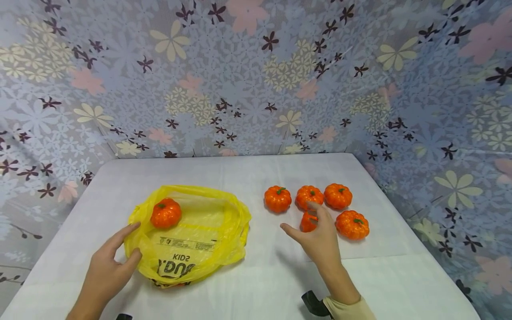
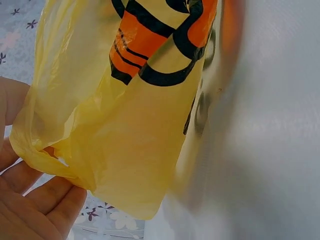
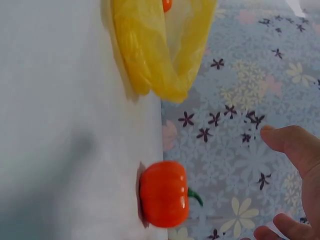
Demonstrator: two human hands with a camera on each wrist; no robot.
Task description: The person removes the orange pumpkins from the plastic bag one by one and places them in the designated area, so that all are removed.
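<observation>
A yellow plastic bag (image 1: pixel 200 258) lies on the left part of the table with its mouth spread wide and dark lettering on it. Inside, near its left rim, sits a small orange pumpkin (image 1: pixel 166 213) with a green stem. My left hand (image 1: pixel 110 262) touches the bag's left edge, thumb and index finger apart; in the left wrist view its fingers (image 2: pixel 45 200) lie against the yellow film. On the right, my right hand (image 1: pixel 320 235) hovers with spread fingers over a pumpkin (image 1: pixel 308 221) that it partly hides. The right wrist view shows nothing between thumb and fingers.
Several more pumpkins stand around the right hand: one to its left (image 1: pixel 278 199), others behind it (image 1: pixel 310 195) and to its right (image 1: pixel 352 225). White cloth covers the table (image 1: pixel 256 284). Floral fabric (image 1: pixel 240 89) hangs behind and beside it.
</observation>
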